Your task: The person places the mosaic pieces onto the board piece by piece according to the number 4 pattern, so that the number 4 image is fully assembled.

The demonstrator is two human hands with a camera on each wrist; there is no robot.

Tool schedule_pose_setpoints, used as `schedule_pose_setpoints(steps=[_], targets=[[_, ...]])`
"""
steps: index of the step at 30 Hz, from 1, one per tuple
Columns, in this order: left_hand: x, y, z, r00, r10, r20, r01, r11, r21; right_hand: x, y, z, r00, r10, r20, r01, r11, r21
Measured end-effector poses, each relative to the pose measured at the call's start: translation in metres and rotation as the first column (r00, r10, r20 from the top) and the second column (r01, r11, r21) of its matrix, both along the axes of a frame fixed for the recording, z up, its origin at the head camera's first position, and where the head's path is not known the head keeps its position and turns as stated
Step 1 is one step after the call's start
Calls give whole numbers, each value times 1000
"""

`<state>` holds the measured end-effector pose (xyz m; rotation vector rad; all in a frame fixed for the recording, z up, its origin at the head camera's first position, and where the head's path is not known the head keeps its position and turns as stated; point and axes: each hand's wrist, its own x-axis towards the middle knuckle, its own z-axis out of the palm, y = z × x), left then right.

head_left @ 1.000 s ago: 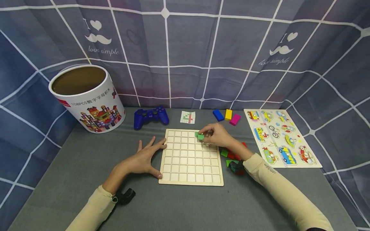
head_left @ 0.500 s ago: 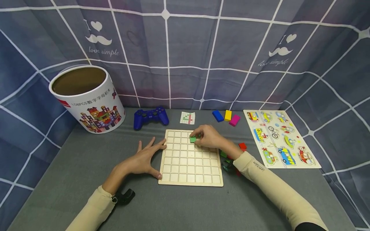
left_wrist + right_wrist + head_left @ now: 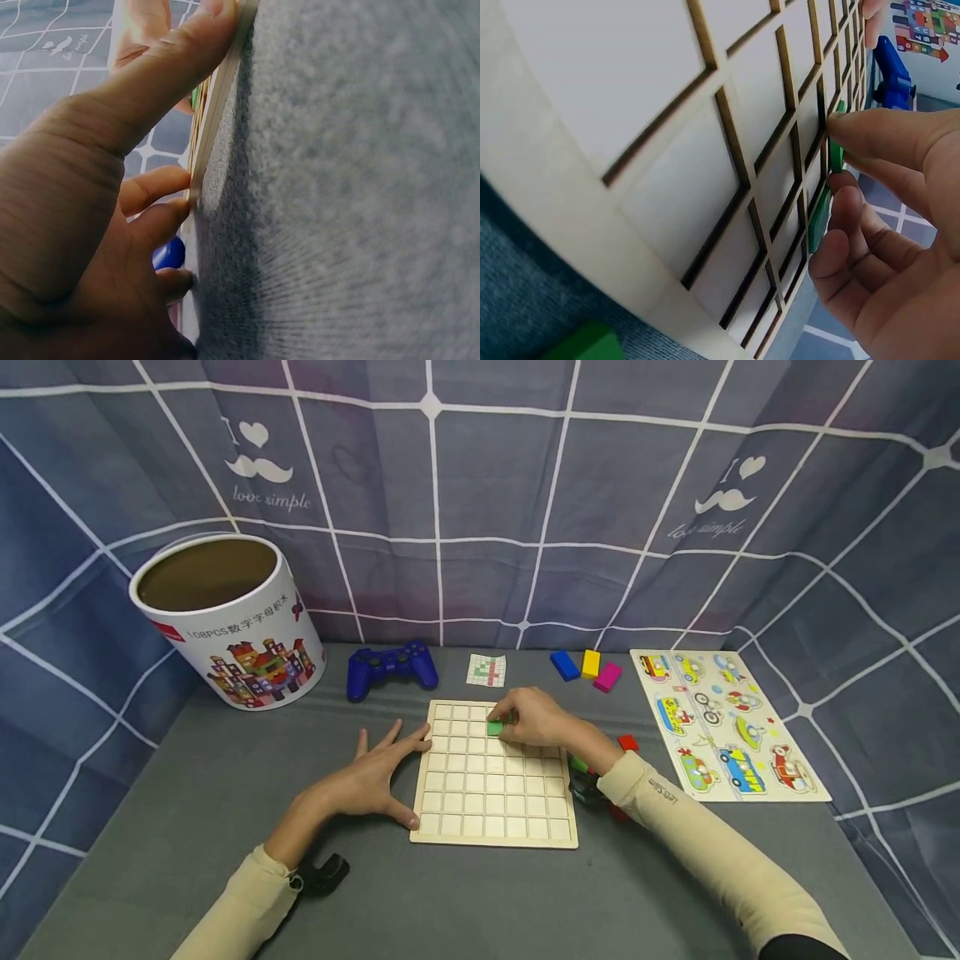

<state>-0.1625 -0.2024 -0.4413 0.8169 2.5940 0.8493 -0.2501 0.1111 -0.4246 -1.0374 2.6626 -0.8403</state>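
Note:
A pale wooden grid board (image 3: 495, 831) lies on the grey table. My left hand (image 3: 363, 783) is spread at its left side, with thumb and fingertips on the edge; the left wrist view shows the thumb (image 3: 157, 82) pressing the board's rim (image 3: 217, 112). Over the upper rows of cells, my right hand (image 3: 536, 718) pinches a small green square tile (image 3: 495, 727) between thumb and fingers. The right wrist view shows this pinched tile (image 3: 837, 150) at the cell dividers. Beside it a second green tile (image 3: 820, 221) sits in the grid, partly hidden by the fingers.
Red tiles (image 3: 627, 742) and green tiles (image 3: 578, 764) lie right of the board, partly under the right forearm. Behind are a patterned card (image 3: 486, 671), a blue game controller (image 3: 392, 668) and blue, yellow and magenta blocks (image 3: 607, 677). A bucket (image 3: 247, 635) and picture puzzle (image 3: 731, 727) flank them.
My right hand has moved left along the board's upper rows with the green tile, then down close to the cells. The left hand has stayed at the board's edge.

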Motion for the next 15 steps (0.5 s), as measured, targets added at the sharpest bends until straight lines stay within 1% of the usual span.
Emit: schedule_pose_setpoints(steps=[4, 8, 13, 15], targets=[[2, 0, -1, 1000, 7, 3, -7, 1000, 5, 1, -1, 0, 1000, 12, -6, -12, 1000, 8], [2, 2, -3, 1000, 7, 4, -7, 1000, 0, 2, 2, -3, 1000, -12, 8, 12, 1000, -5], [2, 3, -3, 1000, -2, 1, 2, 1000, 4, 4, 13, -4, 994, -68, 86, 76, 993, -89], [2, 3, -3, 1000, -3, -7, 3, 1000, 7, 6, 20, -1, 991, -70, 110, 84, 988, -130]])
